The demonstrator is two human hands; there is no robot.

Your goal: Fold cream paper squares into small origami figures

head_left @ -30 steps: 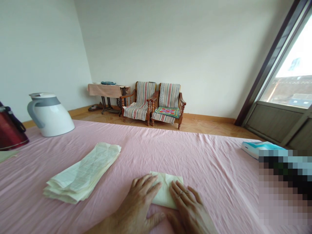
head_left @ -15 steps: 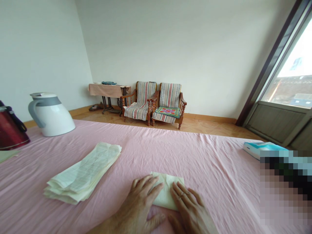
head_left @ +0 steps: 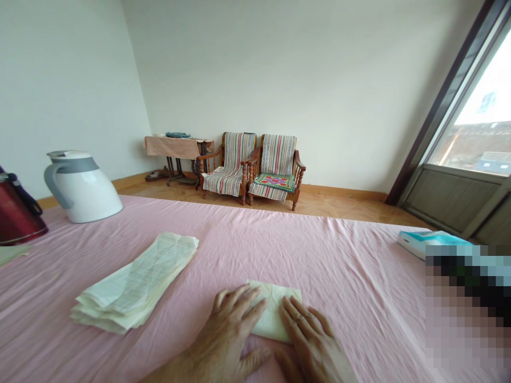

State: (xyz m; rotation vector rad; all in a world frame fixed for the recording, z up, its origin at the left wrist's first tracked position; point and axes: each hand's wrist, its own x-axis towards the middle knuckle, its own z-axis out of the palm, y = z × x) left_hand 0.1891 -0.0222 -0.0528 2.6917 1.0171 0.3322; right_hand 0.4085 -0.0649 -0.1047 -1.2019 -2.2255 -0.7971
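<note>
A small folded sheet of pale paper (head_left: 275,311) lies on the pink cloth (head_left: 319,255) near the front edge. My left hand (head_left: 227,335) rests flat on its left part, fingers stretched out and apart. My right hand (head_left: 313,343) lies flat on its right part, fingers spread too. Neither hand grips anything. To the left lies a stack of lined pale paper sheets (head_left: 138,282), well clear of both hands.
A white jug (head_left: 82,186) and a dark red pot (head_left: 18,210) stand at the far left. A blue and white box (head_left: 427,242) lies at the right beside a blurred patch. Beyond the table are two striped wooden chairs (head_left: 253,170), a side table and a window.
</note>
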